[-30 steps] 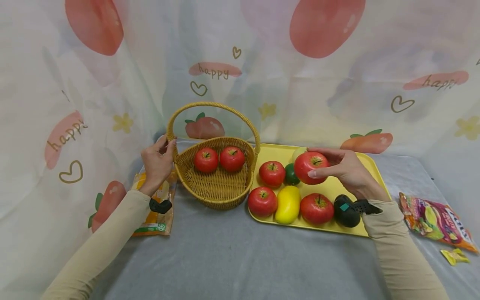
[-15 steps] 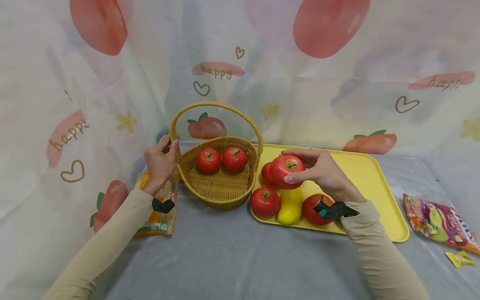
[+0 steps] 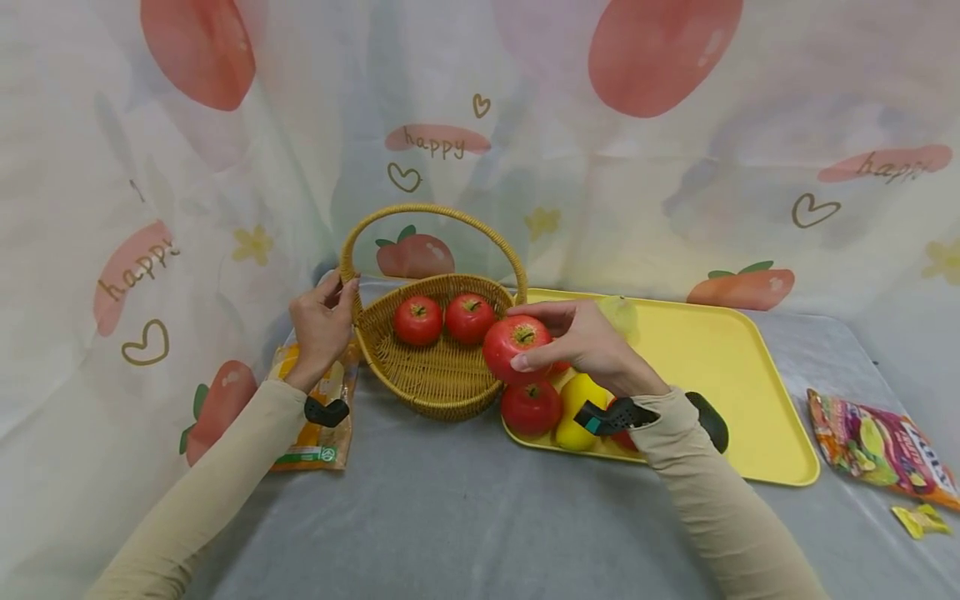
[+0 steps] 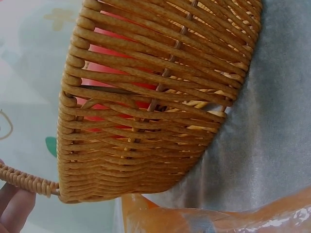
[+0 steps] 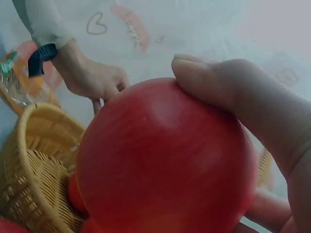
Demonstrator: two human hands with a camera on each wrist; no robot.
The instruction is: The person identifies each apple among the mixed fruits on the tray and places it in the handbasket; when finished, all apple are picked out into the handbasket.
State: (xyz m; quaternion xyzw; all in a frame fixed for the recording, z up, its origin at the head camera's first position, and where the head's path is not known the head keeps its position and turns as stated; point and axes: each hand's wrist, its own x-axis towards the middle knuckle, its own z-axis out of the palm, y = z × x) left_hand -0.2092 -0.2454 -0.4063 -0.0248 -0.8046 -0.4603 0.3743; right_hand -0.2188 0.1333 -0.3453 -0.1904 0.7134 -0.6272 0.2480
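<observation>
In the head view my left hand [image 3: 322, 329] pinches the left base of the handle on a wicker basket [image 3: 427, 387]. Two red apples lie inside, a left apple [image 3: 417, 321] and a right apple [image 3: 469, 317]. My right hand [image 3: 592, 346] grips another red apple [image 3: 516, 348], held just at the basket's right rim, above the tray's left end. That gripped apple [image 5: 165, 160] fills much of the right wrist view, with the thumb over its top. The left wrist view shows the basket's woven side [image 4: 146, 107] close up, with red showing through the gaps.
A yellow tray [image 3: 750, 392] holds a red apple [image 3: 531, 407], a yellow mango [image 3: 581, 400], a dark avocado [image 3: 708, 421] and a pale green fruit [image 3: 618, 317]; other fruit is partly hidden. An orange packet [image 3: 318, 425] lies left, a colourful candy bag [image 3: 881, 442] and yellow sweet [image 3: 920, 520] right.
My right hand has carried the gripped apple leftward from over the tray to the basket's right rim. The left hand stays at the handle, and the basket has kept its place.
</observation>
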